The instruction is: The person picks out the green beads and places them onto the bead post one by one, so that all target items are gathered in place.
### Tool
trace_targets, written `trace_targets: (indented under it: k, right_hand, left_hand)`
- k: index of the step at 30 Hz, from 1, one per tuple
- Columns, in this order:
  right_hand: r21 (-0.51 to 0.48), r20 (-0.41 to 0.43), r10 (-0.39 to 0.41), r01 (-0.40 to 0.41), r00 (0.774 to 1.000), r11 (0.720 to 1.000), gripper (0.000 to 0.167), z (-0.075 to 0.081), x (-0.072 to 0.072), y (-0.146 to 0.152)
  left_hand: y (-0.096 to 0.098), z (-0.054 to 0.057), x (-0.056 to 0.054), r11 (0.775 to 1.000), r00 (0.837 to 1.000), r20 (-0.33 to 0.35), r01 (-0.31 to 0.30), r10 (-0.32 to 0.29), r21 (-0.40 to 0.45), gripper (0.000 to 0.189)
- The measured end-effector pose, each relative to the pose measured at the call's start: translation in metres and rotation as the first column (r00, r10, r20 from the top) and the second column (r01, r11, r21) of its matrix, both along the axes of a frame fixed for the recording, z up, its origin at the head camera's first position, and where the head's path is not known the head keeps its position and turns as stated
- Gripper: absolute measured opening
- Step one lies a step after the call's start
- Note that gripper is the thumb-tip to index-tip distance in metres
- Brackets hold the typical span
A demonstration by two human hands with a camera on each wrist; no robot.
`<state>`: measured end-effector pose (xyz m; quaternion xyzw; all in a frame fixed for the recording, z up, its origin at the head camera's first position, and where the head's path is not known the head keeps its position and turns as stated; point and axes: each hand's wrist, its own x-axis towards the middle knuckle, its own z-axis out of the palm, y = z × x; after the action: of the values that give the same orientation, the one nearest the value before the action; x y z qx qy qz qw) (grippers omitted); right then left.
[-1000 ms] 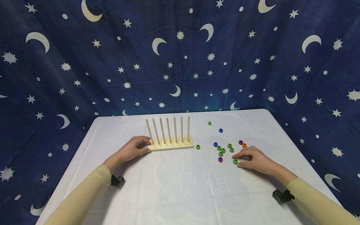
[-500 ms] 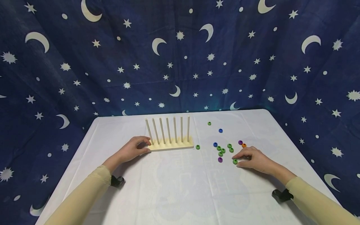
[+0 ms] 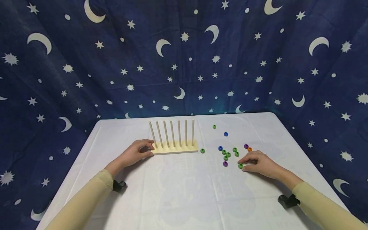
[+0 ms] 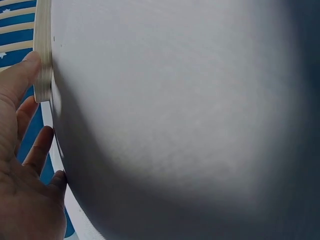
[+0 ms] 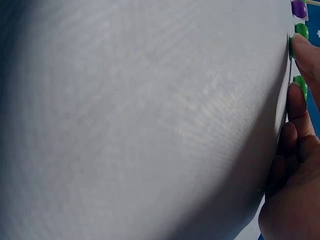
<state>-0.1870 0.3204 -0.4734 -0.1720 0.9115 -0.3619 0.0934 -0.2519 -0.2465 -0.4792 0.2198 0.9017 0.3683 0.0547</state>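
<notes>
One white table [image 3: 184,198] bears a pegged wooden rack [image 3: 176,149], its left end gripped by the left hand [image 3: 133,154]. Right of the rack, the right hand [image 3: 261,164] touches a green bead [image 3: 240,166]; whether it pinches, I cannot tell.

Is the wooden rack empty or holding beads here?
Empty: all seven pegs on the wooden rack are bare in the head view, and the beads lie loose on the white table.
</notes>
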Motion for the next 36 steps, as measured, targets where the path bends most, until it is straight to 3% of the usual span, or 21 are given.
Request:
trace_targets:
  k: [23, 36]
  right_hand:
    - [-0.013, 0.018, -0.034, 0.034, 0.999, 0.999, 0.022, -0.0033, 0.0002, -0.0005]
    - [0.013, -0.014, -0.029, 0.029, 0.999, 1.000, 0.018, -0.0049, -0.0016, -0.0013]
  left_hand:
    - [0.0023, -0.0010, -0.0044, 1.000, 1.000, 0.008, 0.016, -0.016, 0.013, 0.014]
    - [0.0025, -0.0033, -0.0054, 0.999, 1.000, 0.007, 0.016, -0.016, 0.028, 0.013]
